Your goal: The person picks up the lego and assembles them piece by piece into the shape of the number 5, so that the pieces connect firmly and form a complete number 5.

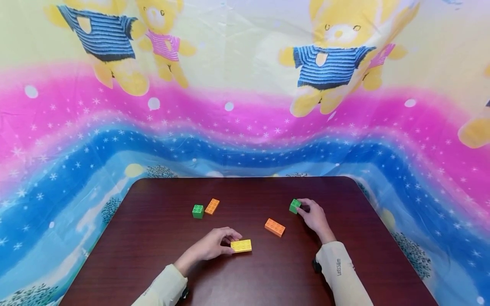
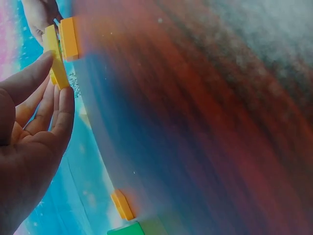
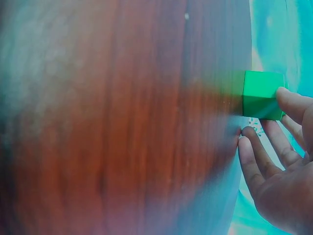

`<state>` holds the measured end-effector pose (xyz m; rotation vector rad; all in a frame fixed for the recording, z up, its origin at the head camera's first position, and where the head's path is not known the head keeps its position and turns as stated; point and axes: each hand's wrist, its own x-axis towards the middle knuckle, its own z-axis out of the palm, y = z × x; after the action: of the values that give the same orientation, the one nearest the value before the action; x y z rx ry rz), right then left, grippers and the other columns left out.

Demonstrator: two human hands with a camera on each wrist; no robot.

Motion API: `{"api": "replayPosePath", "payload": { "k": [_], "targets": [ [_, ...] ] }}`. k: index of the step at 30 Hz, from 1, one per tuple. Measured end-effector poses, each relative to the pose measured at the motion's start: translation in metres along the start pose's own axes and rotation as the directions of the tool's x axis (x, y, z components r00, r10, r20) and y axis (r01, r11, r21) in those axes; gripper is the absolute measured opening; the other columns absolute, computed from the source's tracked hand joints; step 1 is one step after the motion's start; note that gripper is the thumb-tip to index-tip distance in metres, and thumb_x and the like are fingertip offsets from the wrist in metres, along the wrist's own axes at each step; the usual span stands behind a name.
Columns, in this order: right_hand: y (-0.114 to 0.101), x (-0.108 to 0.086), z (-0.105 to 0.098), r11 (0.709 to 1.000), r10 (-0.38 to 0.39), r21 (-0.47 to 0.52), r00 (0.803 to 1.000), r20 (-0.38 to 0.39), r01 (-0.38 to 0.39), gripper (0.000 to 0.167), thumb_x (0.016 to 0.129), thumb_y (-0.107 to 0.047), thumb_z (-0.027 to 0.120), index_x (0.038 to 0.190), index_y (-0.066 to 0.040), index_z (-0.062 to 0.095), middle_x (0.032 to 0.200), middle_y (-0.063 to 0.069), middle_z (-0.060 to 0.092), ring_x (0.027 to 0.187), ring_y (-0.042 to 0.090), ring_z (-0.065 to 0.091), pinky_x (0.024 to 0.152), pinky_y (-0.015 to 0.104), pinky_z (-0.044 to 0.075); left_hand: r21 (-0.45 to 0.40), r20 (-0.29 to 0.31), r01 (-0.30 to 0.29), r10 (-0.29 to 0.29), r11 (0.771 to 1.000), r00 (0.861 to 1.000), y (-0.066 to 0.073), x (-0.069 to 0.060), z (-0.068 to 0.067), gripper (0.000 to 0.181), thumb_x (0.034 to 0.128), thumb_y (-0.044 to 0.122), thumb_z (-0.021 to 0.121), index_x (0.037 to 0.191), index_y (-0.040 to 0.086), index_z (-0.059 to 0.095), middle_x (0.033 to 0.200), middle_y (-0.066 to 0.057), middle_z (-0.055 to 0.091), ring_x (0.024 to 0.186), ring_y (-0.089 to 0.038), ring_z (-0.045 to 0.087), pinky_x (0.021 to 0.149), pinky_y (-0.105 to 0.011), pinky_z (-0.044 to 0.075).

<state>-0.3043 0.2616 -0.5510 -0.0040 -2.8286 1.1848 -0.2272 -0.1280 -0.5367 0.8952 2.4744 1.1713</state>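
A yellow toy building brick (image 1: 241, 245) is pinched at its left end between the thumb and fingers of my left hand (image 1: 214, 244), near the middle of the table. In the left wrist view the yellow brick (image 2: 56, 56) appears tilted, thumb on one face and fingers along the other side. Farther back on the right, my right hand (image 1: 314, 216) holds a small green brick (image 1: 294, 206) by its right side. The right wrist view shows the thumb against this green brick (image 3: 263, 93), with the other fingers spread below it. An orange brick (image 1: 274, 228) lies between the hands.
At the back left of the dark wooden table (image 1: 245, 191), a second green brick (image 1: 197, 211) stands beside another orange brick (image 1: 212, 206). A patterned cloth (image 1: 245, 144) with printed bears hangs behind the table and around its sides.
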Motion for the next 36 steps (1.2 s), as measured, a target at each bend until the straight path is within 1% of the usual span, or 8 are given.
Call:
{"api": "replayPosePath", "payload": {
  "k": [3,8,13,20,25,28,33,36],
  "targets": [
    [0.0002,0.0004,0.0003,1.000,-0.002,-0.002,1.000,-0.004,0.001,0.041,0.104,-0.015,0.063,0.144,-0.009,0.059,0.139,0.023,0.059,0.123,0.041,0.058,0.102,0.058,0.049,0.017,0.014,0.005,-0.006,1.000,1.000,-0.0014,0.0008,0.0017,0.035,0.0902,0.006,0.080,0.124,0.009,0.070,0.117,0.000,0.070,0.105,-0.011,0.066,0.094,-0.030,0.057],
    [0.0003,0.0012,0.0007,1.000,-0.003,0.005,1.000,-0.010,0.003,0.040,0.104,-0.015,0.063,0.144,-0.009,0.059,0.139,0.023,0.058,0.124,0.041,0.058,0.102,0.058,0.049,0.026,0.021,0.009,-0.010,1.000,1.000,-0.0025,0.0011,0.0029,0.034,0.0894,0.004,0.080,0.122,0.008,0.071,0.113,0.000,0.070,0.104,-0.012,0.066,0.092,-0.028,0.057],
    [0.0008,0.0020,0.0011,1.000,-0.024,-0.005,1.000,-0.015,0.024,0.040,0.103,-0.014,0.064,0.143,-0.008,0.060,0.138,0.024,0.059,0.124,0.042,0.058,0.101,0.059,0.049,0.034,0.028,-0.002,0.001,0.999,1.000,-0.0044,0.0009,0.0045,0.034,0.0888,0.000,0.079,0.122,0.006,0.070,0.112,-0.003,0.070,0.104,-0.015,0.067,0.091,-0.029,0.058],
    [0.0011,0.0018,0.0004,1.000,-0.029,-0.006,1.000,-0.007,0.029,0.041,0.103,-0.014,0.064,0.144,-0.008,0.059,0.138,0.024,0.059,0.124,0.042,0.058,0.101,0.060,0.049,0.056,0.034,0.020,-0.022,0.998,0.999,-0.0053,0.0016,0.0044,0.036,0.0891,0.001,0.079,0.123,0.007,0.070,0.114,-0.003,0.070,0.104,-0.014,0.066,0.092,-0.028,0.058],
    [0.0015,0.0016,0.0009,1.000,-0.027,-0.008,1.000,-0.004,0.027,0.041,0.104,-0.016,0.063,0.144,-0.008,0.059,0.139,0.024,0.058,0.124,0.043,0.057,0.101,0.060,0.049,0.059,0.019,-0.002,0.001,0.998,1.000,-0.0066,-0.0001,0.0041,0.040,0.0870,0.001,0.081,0.125,0.005,0.069,0.116,-0.006,0.070,0.106,-0.019,0.067,0.093,-0.030,0.058],
    [0.0015,0.0013,0.0008,1.000,-0.028,-0.007,1.000,-0.001,0.028,0.041,0.104,-0.016,0.063,0.144,-0.008,0.058,0.140,0.024,0.058,0.125,0.043,0.057,0.101,0.061,0.049,0.055,0.000,-0.025,0.025,0.998,1.000,-0.0071,-0.0021,0.0039,0.043,0.0832,0.002,0.085,0.123,0.004,0.069,0.114,-0.008,0.070,0.104,-0.021,0.067,0.092,-0.031,0.059],
    [0.0020,0.0010,0.0007,1.000,-0.029,-0.006,1.000,0.000,0.029,0.041,0.104,-0.015,0.063,0.144,-0.008,0.058,0.139,0.024,0.058,0.125,0.043,0.057,0.102,0.061,0.048,0.039,-0.034,-0.015,0.016,0.999,0.999,-0.0082,-0.0042,0.0026,0.044,0.0771,0.003,0.090,0.115,0.003,0.069,0.105,-0.008,0.069,0.097,-0.023,0.067,0.086,-0.033,0.059],
    [0.0024,0.0012,0.0005,0.999,-0.032,-0.006,0.999,-0.001,0.032,0.041,0.104,-0.015,0.063,0.144,-0.008,0.058,0.139,0.024,0.059,0.124,0.043,0.057,0.102,0.061,0.049,0.044,-0.040,0.002,0.000,0.999,0.999,-0.0086,-0.0042,0.0012,0.042,0.0760,0.004,0.091,0.111,0.003,0.069,0.100,-0.007,0.068,0.093,-0.021,0.066,0.083,-0.032,0.059]
  ]
}}
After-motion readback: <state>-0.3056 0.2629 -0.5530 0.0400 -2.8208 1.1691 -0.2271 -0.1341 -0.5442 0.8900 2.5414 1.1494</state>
